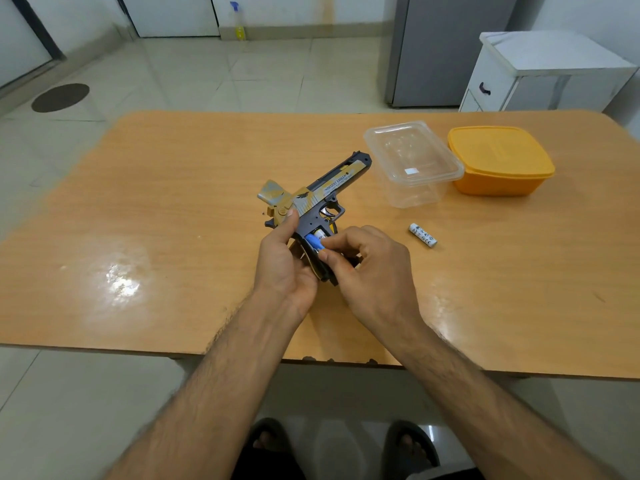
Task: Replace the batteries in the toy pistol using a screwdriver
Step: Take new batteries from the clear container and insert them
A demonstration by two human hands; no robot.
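Left hand (282, 261) gripped the toy pistol (311, 206) by its handle, barrel pointing toward 1 o'clock, just above the counter (173, 202). Right hand (367, 261) came in from 3 o'clock, thumb and forefinger pinching a blue battery (314, 242) at the open handle compartment. Battery's long axis ran roughly along the handle, 11 to 5 o'clock. A white cell sat beside it in the bay. Spare white battery (423, 235) lay at 3 o'clock, nearer the right hand. No screwdriver visible.
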